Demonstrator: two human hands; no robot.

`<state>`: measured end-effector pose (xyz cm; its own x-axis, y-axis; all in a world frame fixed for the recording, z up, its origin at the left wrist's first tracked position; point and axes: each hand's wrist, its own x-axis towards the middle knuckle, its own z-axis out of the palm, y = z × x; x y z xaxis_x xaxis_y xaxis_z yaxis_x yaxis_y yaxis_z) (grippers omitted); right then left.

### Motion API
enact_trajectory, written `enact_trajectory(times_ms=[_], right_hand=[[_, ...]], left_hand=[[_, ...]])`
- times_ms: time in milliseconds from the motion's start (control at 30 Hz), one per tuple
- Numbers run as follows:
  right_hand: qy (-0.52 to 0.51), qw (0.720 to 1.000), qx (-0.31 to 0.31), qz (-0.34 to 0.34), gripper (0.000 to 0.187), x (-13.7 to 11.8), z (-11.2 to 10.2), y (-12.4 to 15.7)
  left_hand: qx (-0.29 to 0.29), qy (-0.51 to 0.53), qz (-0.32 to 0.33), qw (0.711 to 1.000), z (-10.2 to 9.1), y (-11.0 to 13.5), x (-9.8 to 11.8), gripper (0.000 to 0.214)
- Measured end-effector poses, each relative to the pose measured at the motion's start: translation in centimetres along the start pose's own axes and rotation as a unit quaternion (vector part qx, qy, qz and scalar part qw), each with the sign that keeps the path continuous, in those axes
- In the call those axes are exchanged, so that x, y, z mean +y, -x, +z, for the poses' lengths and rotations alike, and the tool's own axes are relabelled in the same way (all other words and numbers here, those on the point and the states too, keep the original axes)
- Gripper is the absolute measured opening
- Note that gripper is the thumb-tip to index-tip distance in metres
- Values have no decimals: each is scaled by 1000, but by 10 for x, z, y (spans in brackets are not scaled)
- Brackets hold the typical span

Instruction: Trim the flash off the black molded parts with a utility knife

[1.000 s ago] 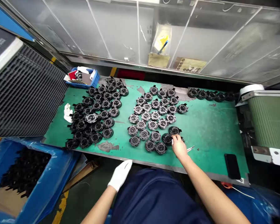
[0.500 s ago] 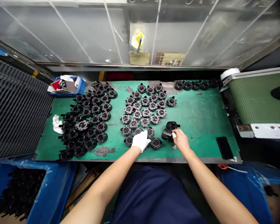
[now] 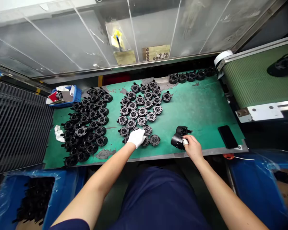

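Note:
My left hand (image 3: 136, 137), in a white glove, rests on the near end of a neat group of round black plastic parts (image 3: 141, 107) on the green table (image 3: 196, 108); its fingers curl over one part. My bare right hand (image 3: 192, 147) grips a black cylindrical part (image 3: 177, 141) near the table's front edge, with a second one (image 3: 182, 130) just behind it. A looser pile of the same black parts (image 3: 87, 123) lies to the left.
A black phone (image 3: 227, 136) lies at the table's right front corner. A green conveyor belt (image 3: 256, 80) runs on the right, carrying a black part (image 3: 282, 65). A row of parts (image 3: 189, 76) lines the back edge. A small blue tray (image 3: 64, 95) and blue-lined boxes (image 3: 26, 198) stand left.
My left hand came up from below the table onto the near parts. My right hand lifted black parts from the group and drew them right, toward the front edge.

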<state>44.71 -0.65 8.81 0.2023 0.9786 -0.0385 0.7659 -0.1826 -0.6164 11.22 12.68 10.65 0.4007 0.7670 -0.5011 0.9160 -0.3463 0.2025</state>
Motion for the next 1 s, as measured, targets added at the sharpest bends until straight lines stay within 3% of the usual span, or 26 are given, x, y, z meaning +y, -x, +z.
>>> enact_trajectory(times_ms=[200,333,500,633,800,900,1000], right_hand=[[-25,999,21,2,24,16,-12,7],[-38,999,24,11,24,27,-18,15],[-63,997,26,28,24,39,-23,24],[-76,995,47,48,25,34,-34,26],[-41,990,101,93,23,25,-72,41],[-1,976,154,152,22,45,-107,63],[35,953,200,224,22,81,-152,112]], left_hand=[[-39,0,79,996,-4,-9,19,33],[-55,11,95,994,-4,-13,36,35],[-69,25,32,997,4,-16,53,39],[-39,12,-27,999,3,-12,69,42],[0,-38,-28,999,-18,-13,98,27],[7,-72,10,997,-32,-30,106,23],[13,-90,61,994,-49,-45,112,12]])
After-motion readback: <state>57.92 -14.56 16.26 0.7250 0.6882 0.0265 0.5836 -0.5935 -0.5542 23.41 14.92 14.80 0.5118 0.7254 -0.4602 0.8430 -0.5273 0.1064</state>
